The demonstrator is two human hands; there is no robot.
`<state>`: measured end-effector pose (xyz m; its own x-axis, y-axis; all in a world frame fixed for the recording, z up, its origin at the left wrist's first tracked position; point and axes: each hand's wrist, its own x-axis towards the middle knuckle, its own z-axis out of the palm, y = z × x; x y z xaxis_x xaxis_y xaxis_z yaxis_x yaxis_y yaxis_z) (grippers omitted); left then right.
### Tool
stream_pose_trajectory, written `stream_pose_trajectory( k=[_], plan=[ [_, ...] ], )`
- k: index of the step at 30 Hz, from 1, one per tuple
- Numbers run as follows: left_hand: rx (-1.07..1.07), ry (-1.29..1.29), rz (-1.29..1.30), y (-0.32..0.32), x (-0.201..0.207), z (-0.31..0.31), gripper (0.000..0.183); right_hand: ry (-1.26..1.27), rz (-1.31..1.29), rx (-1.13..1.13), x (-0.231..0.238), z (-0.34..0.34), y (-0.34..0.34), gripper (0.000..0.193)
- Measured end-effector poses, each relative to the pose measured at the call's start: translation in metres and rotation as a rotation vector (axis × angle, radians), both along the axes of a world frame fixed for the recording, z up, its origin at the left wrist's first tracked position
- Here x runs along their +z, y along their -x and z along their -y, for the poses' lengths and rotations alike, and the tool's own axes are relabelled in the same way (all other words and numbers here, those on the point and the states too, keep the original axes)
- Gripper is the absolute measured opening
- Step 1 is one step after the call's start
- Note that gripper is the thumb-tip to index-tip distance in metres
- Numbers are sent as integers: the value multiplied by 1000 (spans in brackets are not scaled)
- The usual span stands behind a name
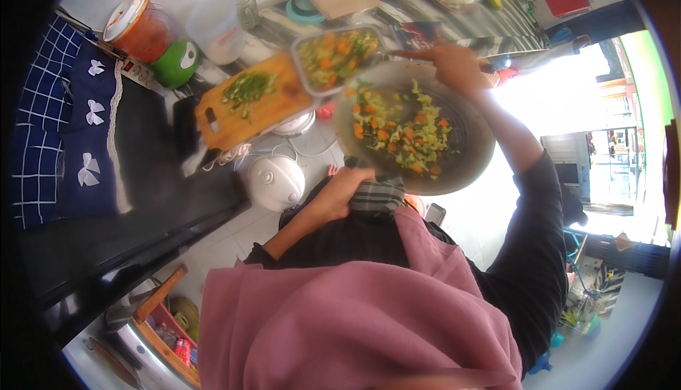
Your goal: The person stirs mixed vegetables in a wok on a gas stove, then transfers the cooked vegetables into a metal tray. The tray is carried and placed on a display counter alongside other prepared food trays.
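Observation:
A wide grey pan (pixel 468 142) is tilted in front of me, with chopped green vegetables and orange carrot pieces (pixel 404 135) in it. My left hand (pixel 347 186) is closed on a dark checked cloth (pixel 379 197) at the pan's near edge. Over the far rim, my right hand (pixel 457 67) is closed around the brown handle of a spatula (pixel 415 54). Its working end is blurred beside a clear rectangular container (pixel 310 84). More of the same vegetable mix (pixel 337 53) fills that container, which sits against the pan's far left rim.
Left of the container, an orange cutting board (pixel 248 126) carries chopped greens (pixel 248 91). Tubs, a green pot-like item (pixel 176 64) and a drinking glass (pixel 245 7) stand along the wall. A white rice cooker (pixel 277 181) is below the counter. A black surface (pixel 152 145) lies left.

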<state>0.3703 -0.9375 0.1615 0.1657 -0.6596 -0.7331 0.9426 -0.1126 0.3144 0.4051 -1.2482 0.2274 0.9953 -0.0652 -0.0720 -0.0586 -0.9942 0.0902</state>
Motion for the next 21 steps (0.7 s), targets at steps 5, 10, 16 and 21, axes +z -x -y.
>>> stream_pose_trajectory(
  k=[5, 10, 16, 21],
  plan=[
    [-18, 0, 67, 3, 0, -2, 11, 138, 76, 5, 33, 16, 10, 47],
    [-242, 64, 575, 10, -3, -5, 5, 409, -336, -10, 60, 22, 25, 22],
    [-111, 92, 903, 24, -9, 0, 18, 324, -449, -11, 37, 23, 60, 33],
    [-164, -42, 819, 24, -8, 2, 26, -66, -619, -130, 3, 35, 74, 30]
  ],
)
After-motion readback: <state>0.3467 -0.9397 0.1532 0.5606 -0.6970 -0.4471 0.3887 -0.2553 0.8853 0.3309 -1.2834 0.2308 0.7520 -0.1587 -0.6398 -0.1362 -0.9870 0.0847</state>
